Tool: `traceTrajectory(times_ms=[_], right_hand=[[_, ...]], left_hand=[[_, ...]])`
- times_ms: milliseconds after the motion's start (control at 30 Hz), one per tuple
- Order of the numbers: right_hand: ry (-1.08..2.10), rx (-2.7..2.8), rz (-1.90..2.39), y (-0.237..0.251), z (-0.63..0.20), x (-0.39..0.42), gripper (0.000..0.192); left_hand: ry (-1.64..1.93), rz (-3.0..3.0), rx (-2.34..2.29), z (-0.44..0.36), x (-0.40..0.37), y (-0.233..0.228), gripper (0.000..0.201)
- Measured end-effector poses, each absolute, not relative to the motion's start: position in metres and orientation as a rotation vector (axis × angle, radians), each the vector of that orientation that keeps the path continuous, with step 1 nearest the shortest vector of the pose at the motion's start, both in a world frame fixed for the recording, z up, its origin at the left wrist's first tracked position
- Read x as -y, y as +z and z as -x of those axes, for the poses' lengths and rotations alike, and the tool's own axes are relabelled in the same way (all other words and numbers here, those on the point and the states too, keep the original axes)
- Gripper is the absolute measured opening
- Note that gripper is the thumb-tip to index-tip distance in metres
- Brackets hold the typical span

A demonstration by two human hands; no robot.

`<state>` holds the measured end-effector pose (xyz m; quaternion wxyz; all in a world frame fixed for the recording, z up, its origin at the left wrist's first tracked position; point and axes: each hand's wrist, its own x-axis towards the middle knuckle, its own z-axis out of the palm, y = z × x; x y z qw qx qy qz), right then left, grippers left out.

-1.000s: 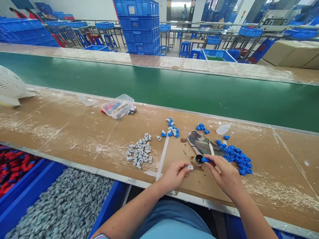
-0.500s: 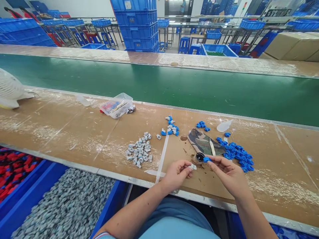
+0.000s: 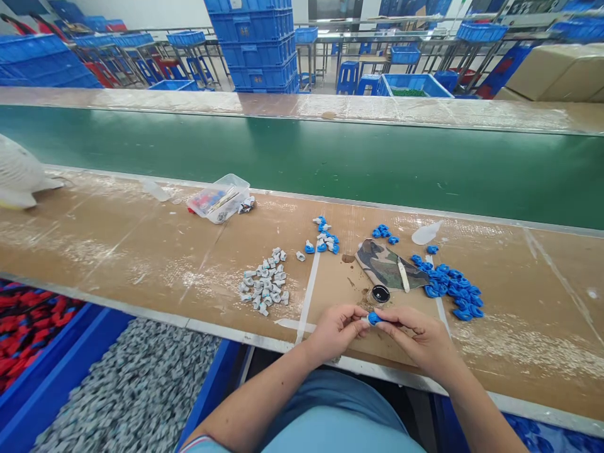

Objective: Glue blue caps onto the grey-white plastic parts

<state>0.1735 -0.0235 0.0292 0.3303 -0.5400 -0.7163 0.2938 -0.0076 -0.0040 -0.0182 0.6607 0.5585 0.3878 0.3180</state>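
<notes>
Between the fingertips of my left hand [image 3: 340, 328] is a small grey plastic part [image 3: 365, 319], mostly covered by the fingers. My right hand [image 3: 415, 333] pinches a small blue plastic part [image 3: 374, 318], which meets the grey one. Just beyond my fingers stands a small clear cup of black liquid [image 3: 380, 294]. A camouflage cloth [image 3: 384, 264] lies behind it with a white-handled tool [image 3: 403, 277] on top. Loose grey parts [image 3: 267, 282] are heaped to the left, blue parts [image 3: 453, 289] to the right. Several joined grey-and-blue pieces [image 3: 325, 242] lie farther back.
A clear plastic box [image 3: 226, 211] with sticks and small parts sits at the back left. Beyond the cardboard-covered bench runs a green conveyor belt [image 3: 302, 154]. Below the bench edge at left are bins of grey parts [image 3: 132, 384] and red parts [image 3: 38, 333].
My right hand has moved left and down, away from the cup, bringing the blue part against the grey part. My left hand has stayed nearly in place. The view has shifted slightly.
</notes>
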Motion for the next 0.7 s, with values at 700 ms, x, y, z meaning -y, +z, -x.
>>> traceTrajectory(times_ms=[700], right_hand=[[0.825, 1.529, 1.395, 0.012, -0.161, 0.032, 0.017]], left_hand=[[0.716, -0.83, -0.909, 0.0, 0.002, -0.004, 0.05]])
